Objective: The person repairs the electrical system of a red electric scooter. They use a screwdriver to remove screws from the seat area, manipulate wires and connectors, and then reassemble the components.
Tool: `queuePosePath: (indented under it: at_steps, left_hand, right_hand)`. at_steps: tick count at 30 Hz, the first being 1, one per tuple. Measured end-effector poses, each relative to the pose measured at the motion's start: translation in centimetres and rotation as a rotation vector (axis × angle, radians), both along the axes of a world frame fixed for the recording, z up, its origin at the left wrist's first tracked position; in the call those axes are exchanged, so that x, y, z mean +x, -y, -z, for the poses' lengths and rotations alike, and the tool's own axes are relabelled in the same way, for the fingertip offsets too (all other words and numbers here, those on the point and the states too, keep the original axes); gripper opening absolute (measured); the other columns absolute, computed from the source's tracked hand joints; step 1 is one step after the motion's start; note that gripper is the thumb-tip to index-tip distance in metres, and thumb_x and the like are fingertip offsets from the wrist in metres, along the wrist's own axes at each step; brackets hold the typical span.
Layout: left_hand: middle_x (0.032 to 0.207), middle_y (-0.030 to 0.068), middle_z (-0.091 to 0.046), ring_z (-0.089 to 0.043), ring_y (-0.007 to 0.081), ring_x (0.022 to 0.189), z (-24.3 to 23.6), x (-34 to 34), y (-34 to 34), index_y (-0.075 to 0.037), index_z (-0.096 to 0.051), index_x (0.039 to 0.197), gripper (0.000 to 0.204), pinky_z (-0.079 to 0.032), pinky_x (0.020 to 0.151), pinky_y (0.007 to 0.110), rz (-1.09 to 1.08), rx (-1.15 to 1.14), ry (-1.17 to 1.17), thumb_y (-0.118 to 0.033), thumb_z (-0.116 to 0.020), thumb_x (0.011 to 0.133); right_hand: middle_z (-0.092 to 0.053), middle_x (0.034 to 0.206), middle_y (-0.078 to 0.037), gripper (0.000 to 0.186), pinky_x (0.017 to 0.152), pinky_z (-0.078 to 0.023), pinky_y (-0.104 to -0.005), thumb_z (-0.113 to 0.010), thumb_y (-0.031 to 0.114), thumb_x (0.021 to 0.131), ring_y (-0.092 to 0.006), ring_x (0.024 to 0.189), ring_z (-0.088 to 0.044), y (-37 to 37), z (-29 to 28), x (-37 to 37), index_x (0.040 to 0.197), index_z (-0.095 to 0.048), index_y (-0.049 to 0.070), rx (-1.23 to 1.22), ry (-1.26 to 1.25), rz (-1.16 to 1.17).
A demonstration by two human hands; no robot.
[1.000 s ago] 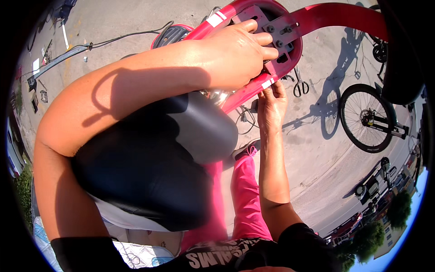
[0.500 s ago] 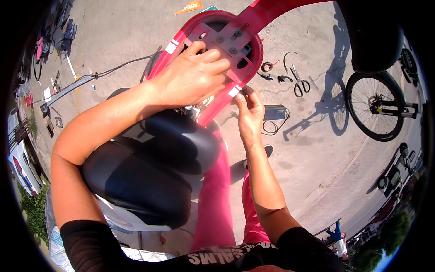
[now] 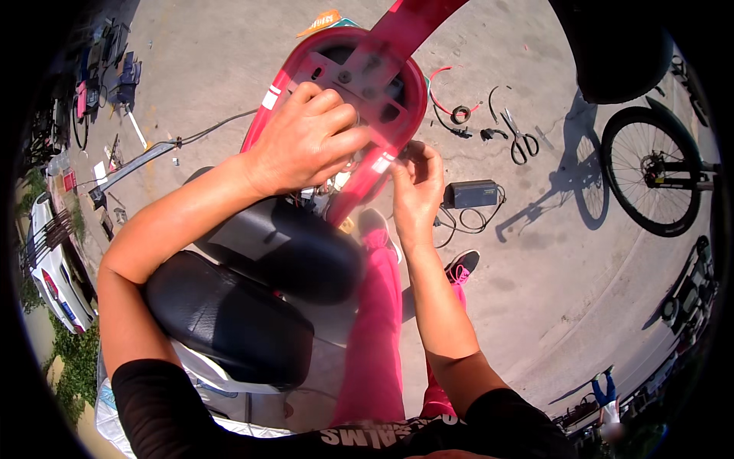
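Observation:
The red scooter-like frame (image 3: 262, 115) with white stripes forms a rounded loop in front of me, holding a metal plate (image 3: 359, 96) with bolts and slots. My left hand (image 3: 310, 141) is closed over the opening of the loop, its fingers curled downward; whatever they grip is hidden. At the right rail, by the white stripe, my right hand (image 3: 417, 183) has bent fingers and its thumb at the tube's edge; no held thing shows. Below my left hand, loose wires and connectors (image 3: 310, 197) show inside the frame. Two black padded seats (image 3: 229, 321) lie under my left forearm.
On the concrete right of the frame lie black-handled scissors (image 3: 522, 145), a tape roll (image 3: 460, 115), a red cable (image 3: 434, 80) and a black power box (image 3: 470, 194) with its cord. A bicycle wheel (image 3: 651, 170) stands farther right. Tools (image 3: 126, 76) are scattered at the far left.
My view has shifted, and the frame now sits slightly left and lower. Both hands stay at the frame; my right fingers have curled in more. More of the black shoe shows.

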State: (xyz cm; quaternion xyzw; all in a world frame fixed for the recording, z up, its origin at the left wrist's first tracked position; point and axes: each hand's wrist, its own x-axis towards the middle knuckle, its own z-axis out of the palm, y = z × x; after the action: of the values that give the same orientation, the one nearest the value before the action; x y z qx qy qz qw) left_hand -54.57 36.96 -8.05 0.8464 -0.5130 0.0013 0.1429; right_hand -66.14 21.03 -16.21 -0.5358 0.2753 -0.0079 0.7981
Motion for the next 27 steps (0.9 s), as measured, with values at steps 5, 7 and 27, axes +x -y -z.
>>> queuePosePath:
  at_steps: [5,7,27]
  left_hand:
    - [0.08,0.0038,-0.049,-0.049,0.022,0.079,0.6,-0.1,-0.5,-0.011,-0.054,0.082,0.023,-0.035,0.071,0.035,-0.075,-0.007,0.003,-0.015,-0.067,0.065]
    - [0.08,0.0046,-0.052,-0.048,0.0241,0.077,0.2,-0.1,-0.2,-0.007,-0.057,0.09,0.021,-0.035,0.072,0.036,-0.105,-0.035,-0.05,-0.01,-0.067,0.072]
    - [0.077,0.0039,-0.056,-0.053,0.0223,0.085,1.8,-0.3,-0.8,-0.008,-0.065,0.081,0.01,-0.041,0.078,0.036,-0.177,-0.322,-0.141,-0.005,-0.062,0.071]
  right_hand:
    - [-0.063,0.106,-0.008,0.029,0.087,-0.049,-0.0281,-0.068,0.003,0.087,-0.0143,0.095,-0.06,-0.7,0.1,0.0,0.113,-0.056,-0.002,-0.13,0.058,-0.022]
    - [-0.064,0.105,-0.008,0.029,0.087,-0.05,-0.0288,-0.069,0.003,0.086,-0.0151,0.093,-0.061,0.3,0.5,0.6,0.112,-0.058,-0.001,0.191,0.047,0.047]
    - [-0.062,0.119,-0.009,0.044,0.093,-0.049,-0.0324,-0.068,0.003,0.088,-0.0181,0.107,-0.061,1.4,1.3,0.2,0.128,-0.053,-0.001,0.056,0.073,-0.209]
